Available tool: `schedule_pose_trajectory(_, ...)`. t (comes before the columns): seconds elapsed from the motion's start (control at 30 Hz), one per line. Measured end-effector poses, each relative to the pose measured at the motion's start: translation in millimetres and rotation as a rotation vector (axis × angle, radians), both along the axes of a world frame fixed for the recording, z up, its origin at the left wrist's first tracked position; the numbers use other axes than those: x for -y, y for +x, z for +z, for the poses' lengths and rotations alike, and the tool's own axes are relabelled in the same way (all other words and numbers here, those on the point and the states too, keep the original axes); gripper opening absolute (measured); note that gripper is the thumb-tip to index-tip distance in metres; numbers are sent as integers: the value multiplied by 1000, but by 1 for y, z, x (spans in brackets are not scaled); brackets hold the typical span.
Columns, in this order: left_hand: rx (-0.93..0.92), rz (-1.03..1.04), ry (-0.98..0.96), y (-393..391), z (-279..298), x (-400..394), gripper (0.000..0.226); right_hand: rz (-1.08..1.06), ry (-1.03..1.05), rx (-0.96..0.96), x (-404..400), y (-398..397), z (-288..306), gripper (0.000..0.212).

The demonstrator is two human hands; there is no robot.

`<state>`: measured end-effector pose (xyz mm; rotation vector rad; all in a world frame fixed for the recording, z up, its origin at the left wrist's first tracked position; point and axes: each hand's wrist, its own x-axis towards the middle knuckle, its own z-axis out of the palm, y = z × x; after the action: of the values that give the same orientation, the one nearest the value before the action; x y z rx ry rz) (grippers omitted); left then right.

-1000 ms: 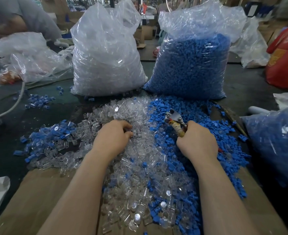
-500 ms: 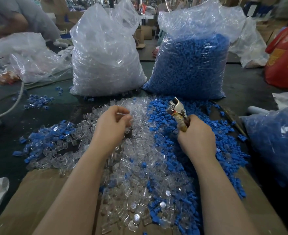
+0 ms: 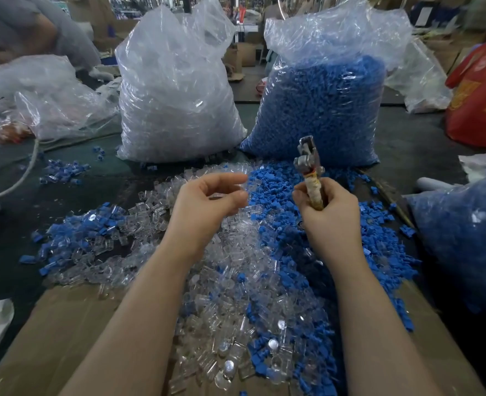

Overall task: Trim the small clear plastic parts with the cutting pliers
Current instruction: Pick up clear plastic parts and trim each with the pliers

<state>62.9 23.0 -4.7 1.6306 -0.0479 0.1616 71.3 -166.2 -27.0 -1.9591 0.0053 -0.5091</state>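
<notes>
Fingers (image 3: 230, 197) of my left hand (image 3: 204, 212) are curling above the heap of clear plastic parts (image 3: 230, 281); whether they are pinching one, I cannot tell. My right hand (image 3: 330, 217) is gripping the cutting pliers (image 3: 310, 170) upright over the blue pieces (image 3: 379, 241). Two stuffed bags, clear (image 3: 176, 95) and blue (image 3: 322, 110), are standing behind on the table (image 3: 407, 144).

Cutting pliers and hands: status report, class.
Right hand grips cutting pliers upright. Left hand raised above the clear parts, pinching something unclear. Nothing between them.
</notes>
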Motion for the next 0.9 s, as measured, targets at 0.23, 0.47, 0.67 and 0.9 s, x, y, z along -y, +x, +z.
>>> schedule_pose_trajectory(0.23,14,-48,57,-4,1,13,30,175,206,59,-8,-5,9,18)
schedule_pose_trajectory(0.47,70,79,142,-4,0,19,37,231,197,42,-12,-8,9,15)
schedule_pose_trajectory(0.67,138,111,254,-5,-3,26,30,294,163,46,-14,-8,9,16)
schedule_pose_trajectory(0.9,181,139,280,-6,-3,28,31,294,84,56,-14,-8,7,13)
